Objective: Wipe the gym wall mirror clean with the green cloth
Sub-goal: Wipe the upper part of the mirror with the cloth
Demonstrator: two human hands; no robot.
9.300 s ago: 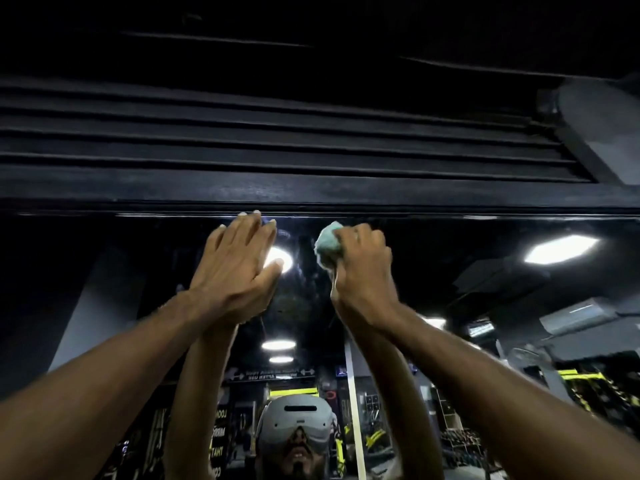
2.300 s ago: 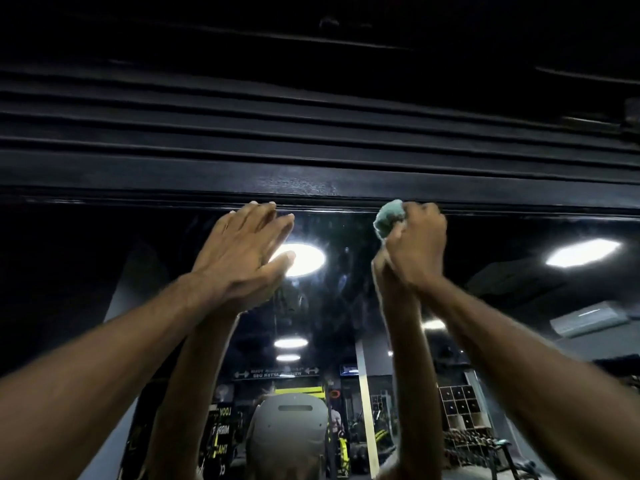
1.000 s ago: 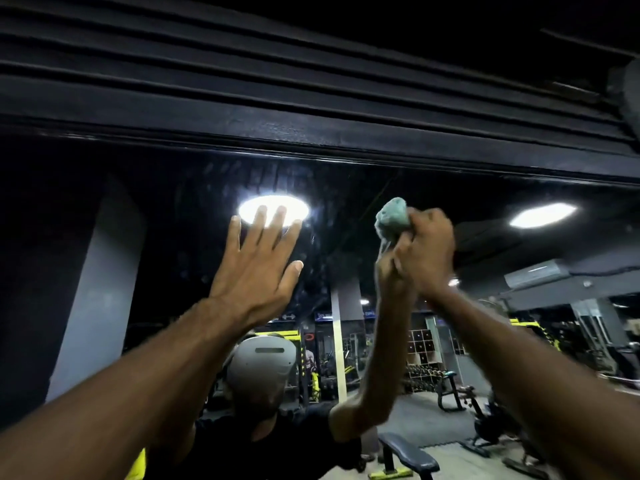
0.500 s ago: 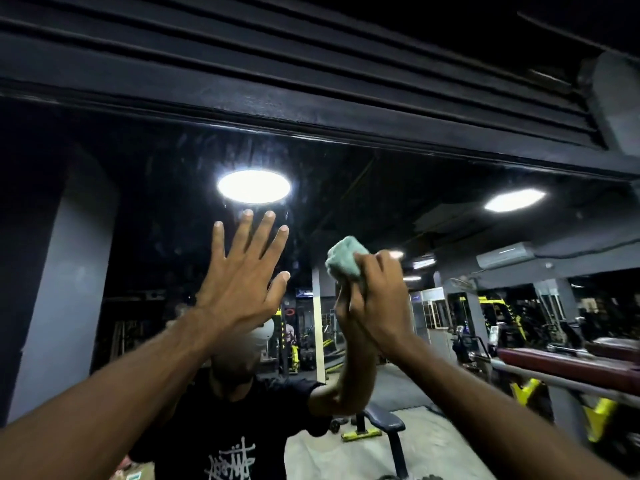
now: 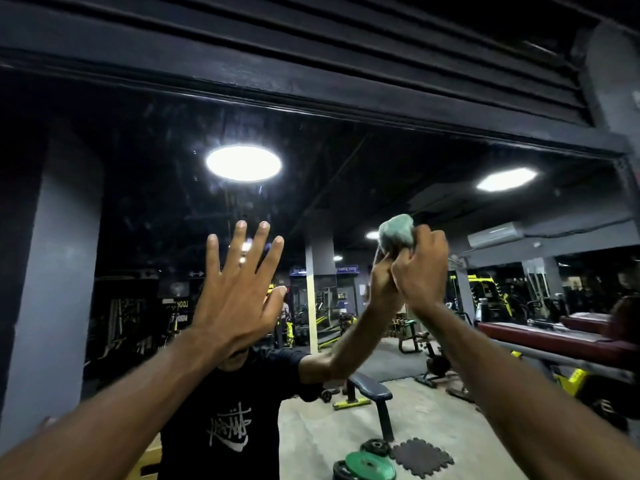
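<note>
The wall mirror (image 5: 145, 174) fills the view under a dark frame, streaked and speckled around a reflected ceiling lamp. My left hand (image 5: 239, 292) lies flat against the glass, fingers spread and straight. To its right, my right hand (image 5: 420, 271) grips the balled-up green cloth (image 5: 396, 233) and holds it against the glass. The cloth bulges out above my fingers. The reflection of my right arm meets the cloth from below.
The mirror's dark top frame (image 5: 311, 84) runs across above, with black slats over it. A grey pillar (image 5: 609, 71) closes the right side. Reflected in the glass are a bench (image 5: 374, 389), weight plates (image 5: 370, 464) and gym machines.
Both hands have come down from the mirror's top edge to mid height. In the last half second the cloth hand moved right, away from the left hand, whose fingers spread wider.
</note>
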